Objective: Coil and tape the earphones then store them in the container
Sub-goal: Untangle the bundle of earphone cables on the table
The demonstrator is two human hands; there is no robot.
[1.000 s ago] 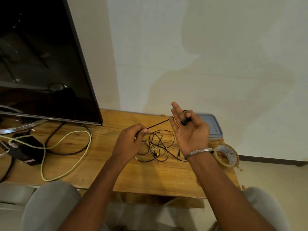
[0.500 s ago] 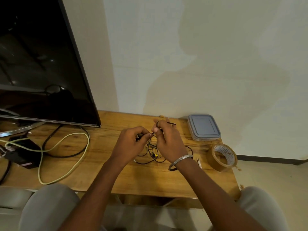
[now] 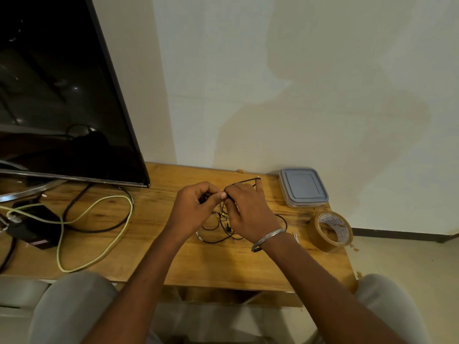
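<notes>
**Earphone cord goes round the fingers, tape and box wait at the table's edge**

Head view: A person seated at a wooden table (image 3: 223, 266) works a thin black set of earphones (image 3: 223, 229) between both hands. The left hand (image 3: 196, 209) is pressed together, thumb and forefinger pinching the cord where the two hands meet. The right hand (image 3: 248, 212) is closed around the wire, with one strand looped over its raised forefinger; the rest trails in a loose tangle on the wood directly beneath the hands. Coiling looks barely begun — most of the cord lies slack on the table.

The wire looks light, limp and prone to snagging on itself, so it will likely spring out of any coil unless pinched at the crossing point; the sound place to hold it appears to be the gathered loops, not the small earbuds or plug, where the joints look fragile.

To the right, near the wall, stands the closed grey-lidded container (image 3: 303, 187), its lid not yet removed. Just in front of it sits a roll of brown tape (image 3: 332, 230) on the table's corner, close to the edge. On the left, well apart, a dark television screen (image 3: 62, 95) leans over a pale green cable (image 3: 99, 219) and a black cable (image 3: 109, 228) — separate from the earphones, nothing blocks the reach to tape or box.
</notes>
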